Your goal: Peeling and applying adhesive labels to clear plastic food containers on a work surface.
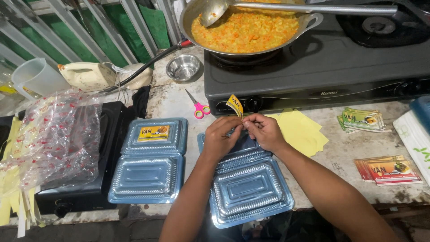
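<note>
A small yellow sticker label (234, 105) is pinched between the fingertips of the left hand (220, 134) and the right hand (264, 131), just in front of the gas stove (313, 67), and appears to be in the course of being peeled from its backing. Directly beneath the hands, nearer the person than the stove, an open clear plastic food box (248, 188) lies with no label yet seen on its lid. To the left of that box, another open box (150, 161) is already labelled on its lid. Both boxes are unfilled, while orange rice remains in the wok (246, 31) on the stove. Further stickers (362, 120) are stacked in front of the stove, to the right.
</note>
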